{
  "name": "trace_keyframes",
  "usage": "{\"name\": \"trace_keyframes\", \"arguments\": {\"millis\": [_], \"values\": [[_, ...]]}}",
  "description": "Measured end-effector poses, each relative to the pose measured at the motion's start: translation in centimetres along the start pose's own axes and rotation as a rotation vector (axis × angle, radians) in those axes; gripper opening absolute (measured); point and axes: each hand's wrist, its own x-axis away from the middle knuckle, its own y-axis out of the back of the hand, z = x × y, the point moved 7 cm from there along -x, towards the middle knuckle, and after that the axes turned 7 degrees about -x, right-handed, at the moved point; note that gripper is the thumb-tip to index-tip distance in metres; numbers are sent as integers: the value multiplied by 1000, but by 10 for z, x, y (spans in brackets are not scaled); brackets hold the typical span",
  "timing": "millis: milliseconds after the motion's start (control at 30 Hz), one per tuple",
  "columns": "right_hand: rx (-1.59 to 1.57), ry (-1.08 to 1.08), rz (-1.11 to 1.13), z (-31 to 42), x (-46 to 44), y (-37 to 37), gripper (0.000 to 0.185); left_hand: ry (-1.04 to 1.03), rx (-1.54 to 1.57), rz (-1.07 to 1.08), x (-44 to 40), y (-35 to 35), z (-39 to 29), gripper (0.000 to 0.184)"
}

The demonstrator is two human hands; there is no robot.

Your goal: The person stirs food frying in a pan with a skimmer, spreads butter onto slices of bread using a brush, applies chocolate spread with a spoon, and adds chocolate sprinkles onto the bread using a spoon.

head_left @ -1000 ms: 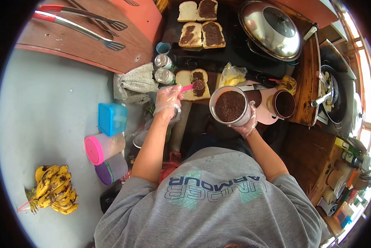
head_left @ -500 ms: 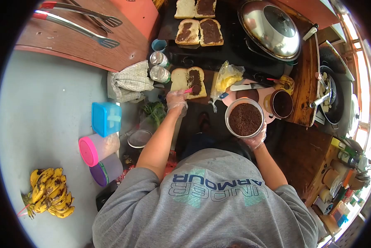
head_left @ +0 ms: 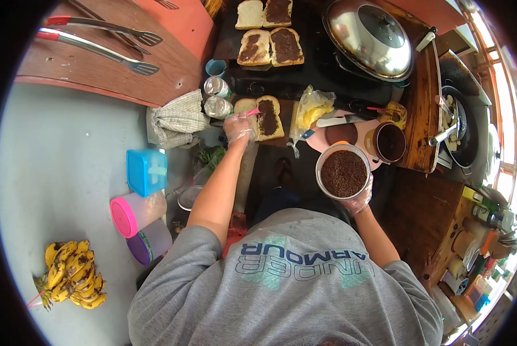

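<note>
My left hand [head_left: 239, 128], in a clear plastic glove, grips a pink spoon [head_left: 253, 112] over the nearest pair of bread slices. The right slice [head_left: 269, 118] of that pair bears dark brown sprinkles; my hand partly hides the plain left slice [head_left: 245, 106]. In my gloved right hand [head_left: 359, 199] is a round tub [head_left: 343, 171] full of brown sprinkles, held with its open top up. Farther back, a pair of slices with dark spread [head_left: 270, 47] lies below another pair, one plain [head_left: 249, 14] and one spread [head_left: 278, 11].
Right of the bread are a bag with yellow spread [head_left: 313, 109], a knife [head_left: 342, 121], a pink board [head_left: 362, 137] and a brown jar [head_left: 389, 142]. A lidded pan [head_left: 371, 40] stands behind. Jars [head_left: 218, 107], plastic containers [head_left: 147, 172] and bananas [head_left: 74, 274] are on the left.
The sprinkles now cover a longer strip of the right slice. My left hand with the spoon has shifted left toward the plain slice. The tub has moved right and nearer my body than at first.
</note>
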Motion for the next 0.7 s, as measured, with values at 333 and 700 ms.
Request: {"name": "trace_keyframes", "arguments": {"millis": [333,700], "values": [[-66,-8,20,-2,4,-3,75,-134,-161,-74,-8,15,-10,36],[265,77,159,3,8,-13,71,-391,-380,-97,42,38,-8,30]]}}
